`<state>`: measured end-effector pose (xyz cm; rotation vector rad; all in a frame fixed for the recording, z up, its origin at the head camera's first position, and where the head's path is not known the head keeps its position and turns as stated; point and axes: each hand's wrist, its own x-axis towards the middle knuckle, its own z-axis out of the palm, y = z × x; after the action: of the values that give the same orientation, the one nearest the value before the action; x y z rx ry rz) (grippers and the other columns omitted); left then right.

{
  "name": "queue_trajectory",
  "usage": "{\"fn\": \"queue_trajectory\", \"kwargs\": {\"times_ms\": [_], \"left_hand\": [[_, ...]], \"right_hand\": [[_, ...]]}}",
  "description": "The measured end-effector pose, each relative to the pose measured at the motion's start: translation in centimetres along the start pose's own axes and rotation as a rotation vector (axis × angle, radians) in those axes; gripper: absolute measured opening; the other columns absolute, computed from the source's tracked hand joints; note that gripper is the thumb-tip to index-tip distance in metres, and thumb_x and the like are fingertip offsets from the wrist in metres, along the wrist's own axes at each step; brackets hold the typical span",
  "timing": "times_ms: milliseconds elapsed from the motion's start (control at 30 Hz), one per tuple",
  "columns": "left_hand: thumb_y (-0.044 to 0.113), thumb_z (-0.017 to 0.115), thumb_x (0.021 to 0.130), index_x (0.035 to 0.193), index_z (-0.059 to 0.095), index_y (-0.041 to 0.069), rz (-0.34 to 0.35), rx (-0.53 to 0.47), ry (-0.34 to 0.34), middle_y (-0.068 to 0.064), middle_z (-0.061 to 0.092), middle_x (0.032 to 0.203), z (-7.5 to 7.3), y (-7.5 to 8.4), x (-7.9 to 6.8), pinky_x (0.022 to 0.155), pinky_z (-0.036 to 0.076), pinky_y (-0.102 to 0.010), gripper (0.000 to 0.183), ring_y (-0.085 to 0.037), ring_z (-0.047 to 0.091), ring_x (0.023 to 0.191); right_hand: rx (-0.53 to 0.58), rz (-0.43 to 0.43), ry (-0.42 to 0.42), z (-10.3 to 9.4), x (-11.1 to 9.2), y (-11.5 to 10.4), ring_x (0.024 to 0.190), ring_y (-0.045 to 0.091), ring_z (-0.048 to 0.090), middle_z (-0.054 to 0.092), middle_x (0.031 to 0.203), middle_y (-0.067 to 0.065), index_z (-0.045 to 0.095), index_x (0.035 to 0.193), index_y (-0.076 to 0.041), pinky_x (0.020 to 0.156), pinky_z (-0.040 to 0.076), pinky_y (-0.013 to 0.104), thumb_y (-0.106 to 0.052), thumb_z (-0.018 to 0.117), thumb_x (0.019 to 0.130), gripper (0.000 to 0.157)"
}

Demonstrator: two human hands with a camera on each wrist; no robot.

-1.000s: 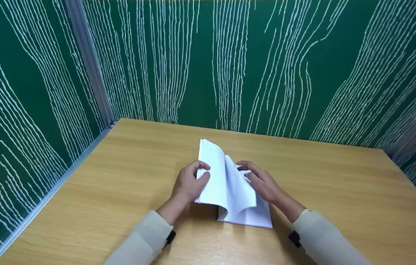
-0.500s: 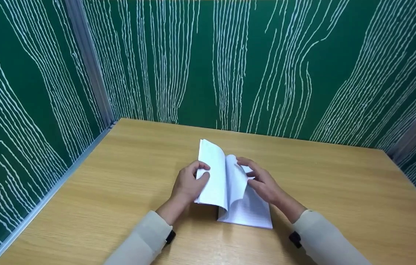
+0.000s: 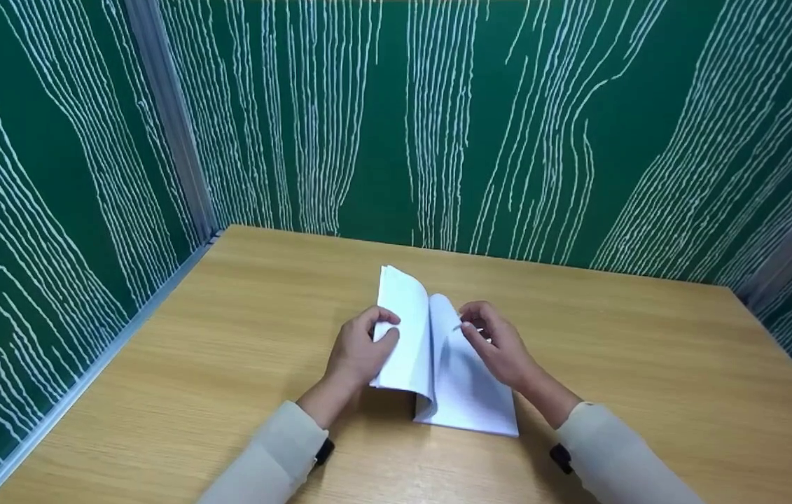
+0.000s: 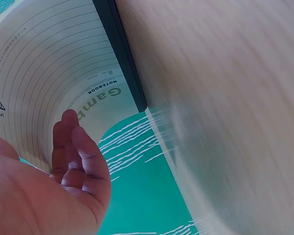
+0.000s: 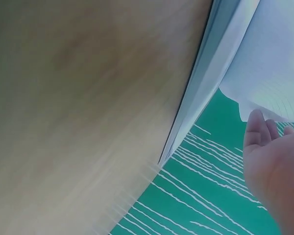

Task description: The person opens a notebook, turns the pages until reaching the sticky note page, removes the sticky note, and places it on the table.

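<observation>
The open notebook [image 3: 480, 402] lay on the table [image 3: 276, 294] between your hands. Your left hand [image 3: 360, 345], thumb and fingers bent, gripped its raised left-side pages [image 3: 406, 350]; your right hand [image 3: 504, 352], fingers curled, pinched a lifted page [image 3: 442, 318] at its edge.

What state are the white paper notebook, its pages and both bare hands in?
White paper notebook: open on the brown wooden table.
Left white pages: raised, bowed.
Single white page: raised, curled.
Bare left hand: grips the left pages.
Bare right hand: at the single page's edge; pinch unclear.
</observation>
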<state>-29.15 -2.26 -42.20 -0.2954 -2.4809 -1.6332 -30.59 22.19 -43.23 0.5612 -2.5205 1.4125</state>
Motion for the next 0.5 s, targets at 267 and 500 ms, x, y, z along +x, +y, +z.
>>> {"fn": "queue_trajectory", "kwargs": {"times_ms": [267,500], "left_hand": [[0.02,0.061,0.09,0.099,0.066,0.023,-0.018,-0.01,-0.002,0.004,0.062,0.112,0.02,0.01,0.01,0.08,0.045,-0.035,0.011,-0.017,0.055,0.095],[0.02,0.061,0.09,0.1,0.066,0.022,-0.007,-0.008,0.001,0.004,0.063,0.109,0.02,-0.01,-0.04,0.079,0.045,-0.035,0.011,-0.017,0.055,0.093]], "right_hand": [[-0.079,0.001,-0.032,0.2,-0.11,-0.24,0.103,0.018,0.057,0.061,0.109,0.0,0.06,0.112,-0.011,0.085,0.048,0.042,-0.02,0.058,0.098,0.016],[-0.128,0.042,-0.031,0.38,-0.01,-0.15,0.092,0.017,0.058,0.063,0.1,-0.001,0.062,0.106,-0.011,0.078,0.049,0.034,-0.013,0.067,0.091,0.015]]}}
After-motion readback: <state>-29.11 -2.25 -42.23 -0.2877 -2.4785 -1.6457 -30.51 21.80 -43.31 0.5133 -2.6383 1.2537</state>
